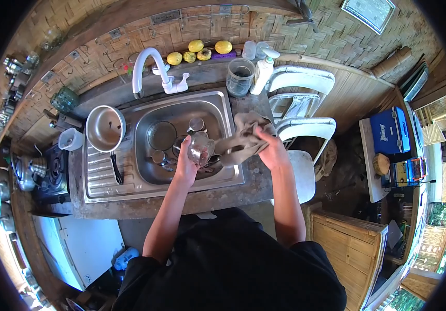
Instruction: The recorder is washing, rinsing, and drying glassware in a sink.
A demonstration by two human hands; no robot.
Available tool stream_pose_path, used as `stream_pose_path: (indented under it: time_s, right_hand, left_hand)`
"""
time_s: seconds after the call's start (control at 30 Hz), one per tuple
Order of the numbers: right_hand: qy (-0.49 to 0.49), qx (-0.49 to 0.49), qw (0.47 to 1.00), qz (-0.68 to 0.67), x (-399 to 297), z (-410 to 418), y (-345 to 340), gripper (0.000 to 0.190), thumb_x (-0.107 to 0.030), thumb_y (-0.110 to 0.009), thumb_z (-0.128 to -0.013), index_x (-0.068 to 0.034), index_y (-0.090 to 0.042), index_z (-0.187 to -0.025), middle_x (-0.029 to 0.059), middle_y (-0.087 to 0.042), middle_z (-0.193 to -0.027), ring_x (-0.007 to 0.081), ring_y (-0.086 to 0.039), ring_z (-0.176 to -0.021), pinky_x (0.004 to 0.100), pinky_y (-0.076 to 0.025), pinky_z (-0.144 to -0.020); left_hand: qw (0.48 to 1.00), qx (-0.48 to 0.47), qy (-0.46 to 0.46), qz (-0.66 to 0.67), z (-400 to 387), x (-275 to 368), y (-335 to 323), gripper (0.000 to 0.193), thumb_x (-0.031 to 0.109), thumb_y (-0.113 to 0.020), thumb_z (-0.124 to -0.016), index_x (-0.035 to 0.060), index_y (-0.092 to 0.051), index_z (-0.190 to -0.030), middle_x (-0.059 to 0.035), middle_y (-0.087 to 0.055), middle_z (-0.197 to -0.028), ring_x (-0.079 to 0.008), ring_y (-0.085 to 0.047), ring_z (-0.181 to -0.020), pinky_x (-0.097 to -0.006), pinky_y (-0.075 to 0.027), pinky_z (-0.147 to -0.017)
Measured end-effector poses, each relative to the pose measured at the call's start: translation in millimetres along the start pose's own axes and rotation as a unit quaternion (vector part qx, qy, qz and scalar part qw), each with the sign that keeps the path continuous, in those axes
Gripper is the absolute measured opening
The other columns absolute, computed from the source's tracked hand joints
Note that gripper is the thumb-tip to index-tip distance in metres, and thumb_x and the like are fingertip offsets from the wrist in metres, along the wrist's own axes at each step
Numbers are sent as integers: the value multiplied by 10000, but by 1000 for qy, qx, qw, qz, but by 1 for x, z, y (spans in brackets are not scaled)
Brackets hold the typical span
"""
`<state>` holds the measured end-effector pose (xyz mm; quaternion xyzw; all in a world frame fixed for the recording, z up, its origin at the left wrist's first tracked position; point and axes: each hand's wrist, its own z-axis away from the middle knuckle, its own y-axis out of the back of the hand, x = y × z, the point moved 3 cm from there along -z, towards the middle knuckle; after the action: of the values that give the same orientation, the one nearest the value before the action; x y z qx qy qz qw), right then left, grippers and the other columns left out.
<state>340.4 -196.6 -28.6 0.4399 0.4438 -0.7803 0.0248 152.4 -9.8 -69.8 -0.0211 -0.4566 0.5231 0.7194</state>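
My left hand [186, 166] grips a clear glass vessel [201, 148] above the stainless steel sink basin [149, 171]. A crumpled grey-brown cloth [246, 136] is in my right hand [274, 149], over the sink's right rim, with one end reaching towards the glass. Whether cloth and glass touch, I cannot tell. Down in the basin lie a round clear dish or lid [162, 135], a metal cup [196, 124] and another small cup [158, 156]. My left hand and the glass hide some of the other items there.
A steel saucepan [105, 128] with a black handle rests on the drainboard. The white faucet [149, 58] arches behind the basin. A clear plastic jar [240, 77] and a white pump bottle [262, 74] stand at the back right. White folding chairs [302, 128] are to the right, a gas stove [55, 171] left.
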Motion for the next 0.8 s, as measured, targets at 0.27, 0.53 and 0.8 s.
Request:
stream_pose_path:
  time_s: [0.27, 0.53, 0.8]
  right_hand:
    - [143, 87, 911, 377, -13, 3, -13, 317, -15, -708, -916, 1, -655, -1228, 48, -718, -1112, 131, -655, -1005, 302, -506, -920]
    - [353, 144, 783, 492, -42, 21, -34, 295, 86, -603, -887, 55, -672, -1172, 170, -647, -1338, 278, -660, -1176, 353, -503, -991]
    - [56, -81, 590, 801, 87, 56, 22, 667, -177, -711, -893, -172, -473, -1516, 147, -276, -1655, 401, -218, -1539, 670, -255, -1154]
  left_hand:
    - [997, -54, -43, -30, -4, 5, -6, 619, 645, -600, -924, 103, -638, -1219, -53, -690, -992, -169, -656, -867, -335, -527, -789]
    - [999, 7, -5, -32, -16, -11, -6, 630, 651, -650, -894, 114, -598, -1220, -53, -672, -1035, -174, -646, -884, -326, -514, -788]
    - [997, 62, 2, -45, -18, -13, -3, 590, 664, -591, -914, 142, -627, -1185, -16, -663, -965, -135, -619, -840, -325, -490, -818]
